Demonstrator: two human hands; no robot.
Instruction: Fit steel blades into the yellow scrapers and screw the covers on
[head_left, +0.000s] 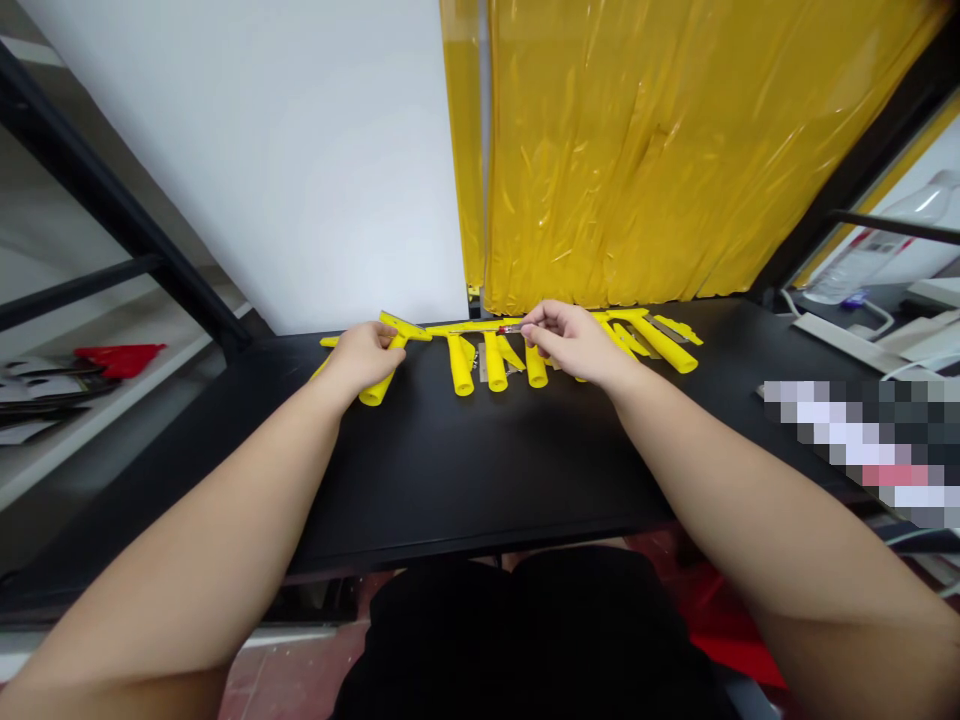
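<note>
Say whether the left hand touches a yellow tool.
Touching: the head view shows the left hand gripping the yellow tool, with no gap between them.

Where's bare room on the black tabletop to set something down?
Widest: black tabletop between left forearm and right forearm, from the yellow tools to the front edge. Smaller: left of the left forearm, toward the black post. Crowded: the back strip, yellow tools between and around the left hand and right hand.

Yellow scrapers [496,366] lie along the black table [480,470].
</note>
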